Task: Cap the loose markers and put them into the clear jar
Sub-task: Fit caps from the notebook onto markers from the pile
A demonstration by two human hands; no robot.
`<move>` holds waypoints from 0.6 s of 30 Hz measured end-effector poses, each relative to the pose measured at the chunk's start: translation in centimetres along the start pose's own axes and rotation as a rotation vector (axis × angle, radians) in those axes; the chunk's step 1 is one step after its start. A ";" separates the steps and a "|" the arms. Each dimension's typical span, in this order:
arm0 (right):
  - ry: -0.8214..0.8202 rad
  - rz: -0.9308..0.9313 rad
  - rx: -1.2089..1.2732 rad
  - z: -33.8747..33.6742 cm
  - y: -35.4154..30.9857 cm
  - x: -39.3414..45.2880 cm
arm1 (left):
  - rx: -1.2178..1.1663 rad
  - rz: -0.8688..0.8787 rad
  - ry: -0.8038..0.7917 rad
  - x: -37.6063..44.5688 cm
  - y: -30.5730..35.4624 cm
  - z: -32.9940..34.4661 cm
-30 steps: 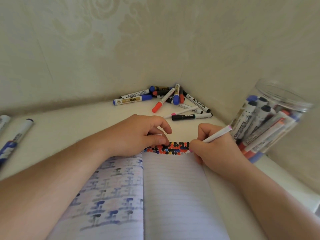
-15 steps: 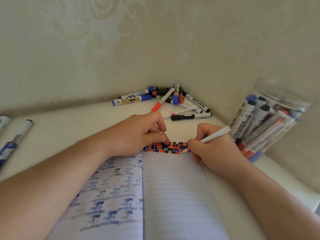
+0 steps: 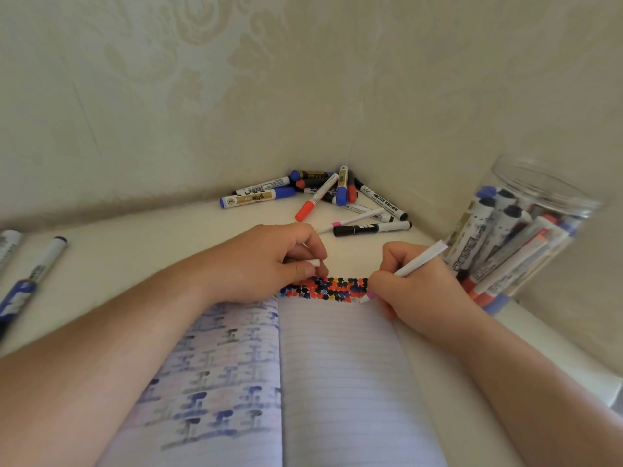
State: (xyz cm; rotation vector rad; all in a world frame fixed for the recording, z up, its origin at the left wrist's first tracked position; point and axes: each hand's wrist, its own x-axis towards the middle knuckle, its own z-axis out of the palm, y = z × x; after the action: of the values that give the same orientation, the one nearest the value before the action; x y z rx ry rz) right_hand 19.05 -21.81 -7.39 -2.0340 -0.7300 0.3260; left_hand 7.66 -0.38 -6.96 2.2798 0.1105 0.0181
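My right hand (image 3: 414, 291) grips a thin white pink-tipped marker (image 3: 418, 261), its tip down on the top edge of an open notebook (image 3: 337, 382). My left hand (image 3: 266, 261) rests on the notebook's top left and pinches a small white cap (image 3: 315, 262) between thumb and fingers. A clear jar (image 3: 539, 197) holding several capped markers stands at the right. A pile of loose markers (image 3: 323, 197) lies in the far corner, with a black marker (image 3: 371, 228) and a thin pink marker (image 3: 350, 220) nearest my hands.
Two more markers (image 3: 33, 274) lie at the left edge of the white table (image 3: 135, 237). Patterned walls close the corner behind the pile. A band of coloured dots runs along the notebook's top.
My left fingers have curled in and the white cap now shows between them. The right hand has shifted the marker tip slightly left along the dotted band.
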 end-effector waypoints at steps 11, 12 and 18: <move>-0.119 -0.231 0.683 1.7 -6.5 3.5 | -0.532 -0.034 0.337 1.6 -2.5 -0.7; -0.076 -0.167 0.763 2.5 -6.0 3.9 | -0.580 -0.058 0.369 1.8 -2.6 -0.7; 0.034 0.032 0.816 4.3 -4.1 4.2 | -0.645 -0.104 0.393 2.2 -2.3 -0.6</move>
State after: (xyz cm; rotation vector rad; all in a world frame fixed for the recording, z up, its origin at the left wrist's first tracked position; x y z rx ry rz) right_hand 18.81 -14.69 -6.05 -1.2721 -0.4351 0.5080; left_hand 9.68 1.76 -8.34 1.5997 0.3717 0.3926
